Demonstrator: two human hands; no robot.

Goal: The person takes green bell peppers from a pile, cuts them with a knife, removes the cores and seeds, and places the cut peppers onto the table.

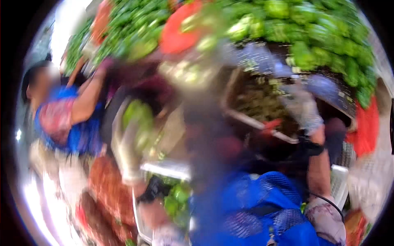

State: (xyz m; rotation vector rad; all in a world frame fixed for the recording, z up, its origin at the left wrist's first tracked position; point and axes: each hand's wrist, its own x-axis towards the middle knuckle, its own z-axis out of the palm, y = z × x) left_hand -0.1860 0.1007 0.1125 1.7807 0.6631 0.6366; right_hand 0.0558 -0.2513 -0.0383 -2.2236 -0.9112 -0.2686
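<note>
My left hand point(123, 139), in a pale glove with a black band at the wrist, is wrapped round a green pepper point(138, 121) at the left of the view. On the right, my right hand point(301, 104) wears a whitish glove and reaches over a bin point(254, 122) of greenish-brown scraps. Its fingers are smeared by motion, and whether they hold anything is unclear. Below my left hand stands a white crate point(164, 169) with green peppers point(177, 199) in it.
Heaps of green peppers point(320, 35) fill the top. A red round object point(180, 30) lies among them. A co-worker point(74, 108) in blue sits at the left. Reddish sacks point(111, 192) stand at the lower left, red cloth point(367, 129) at the right.
</note>
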